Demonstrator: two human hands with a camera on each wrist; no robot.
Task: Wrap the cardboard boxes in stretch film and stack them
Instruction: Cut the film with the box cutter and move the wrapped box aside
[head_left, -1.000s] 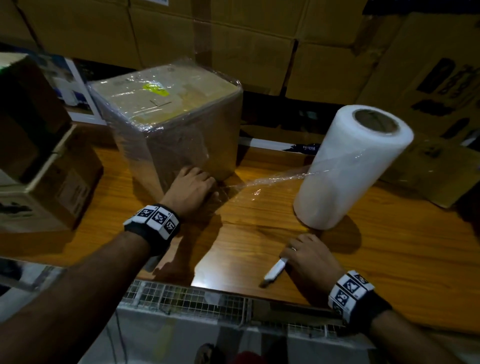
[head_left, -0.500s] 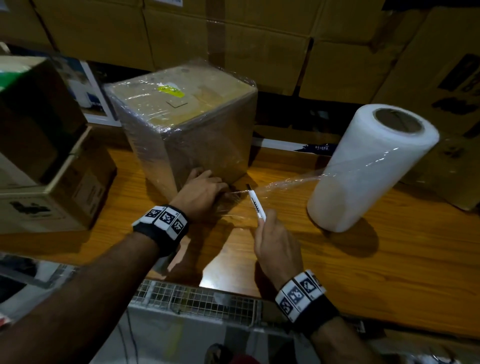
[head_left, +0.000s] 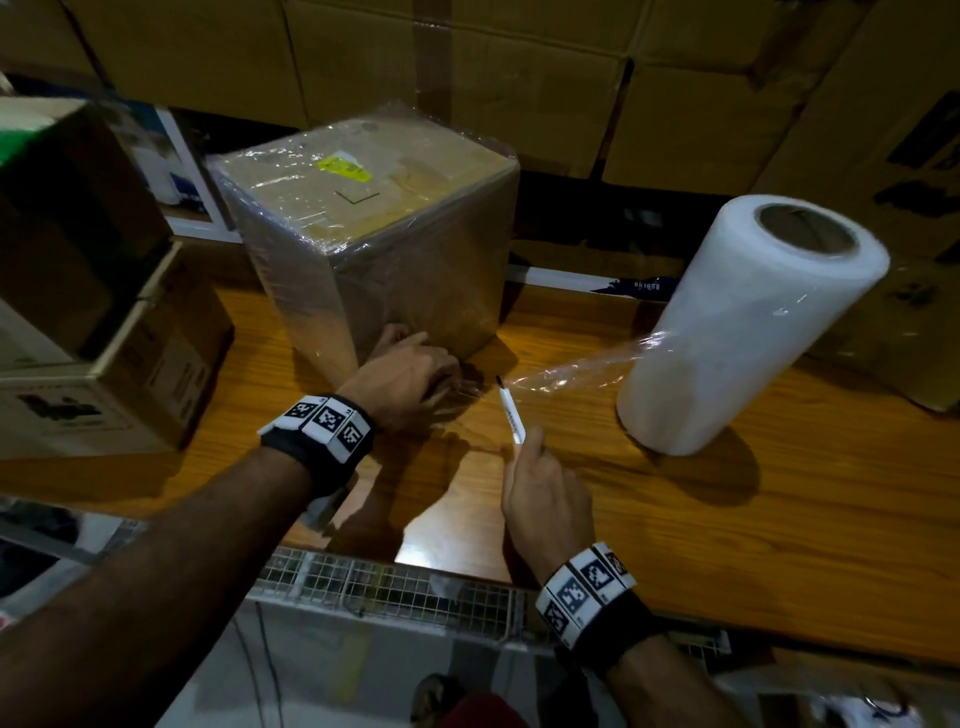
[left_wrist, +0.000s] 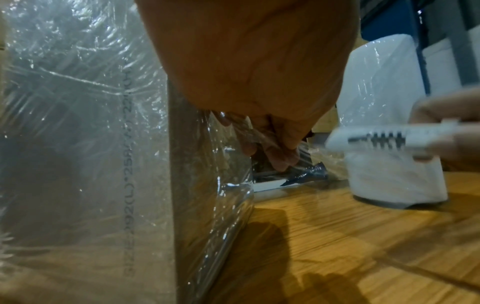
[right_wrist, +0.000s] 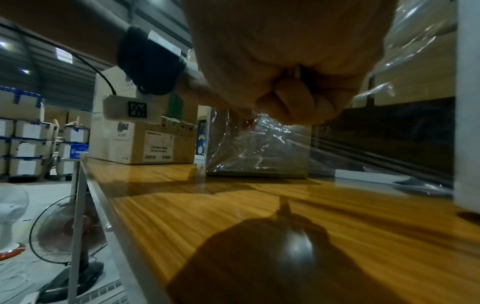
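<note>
A cardboard box wrapped in clear film stands on the wooden table. My left hand pinches the bunched film tail at the box's lower front corner. My right hand grips a white utility knife, its blade pointing up at the film strip that runs from the upright white film roll. The strip looks parted at the blade. In the left wrist view the knife sits just right of my fingers. The right wrist view shows only my closed fist.
Two stacked cartons sit at the table's left end. A wall of big cardboard boxes closes the back, and a flat carton leans behind the roll. A wire mesh shelf lies below the front edge. A floor fan stands beside the table.
My right hand lifted the knife from the table's front edge and brought its blade to the film between box and roll. The left hand stayed at the box corner.
</note>
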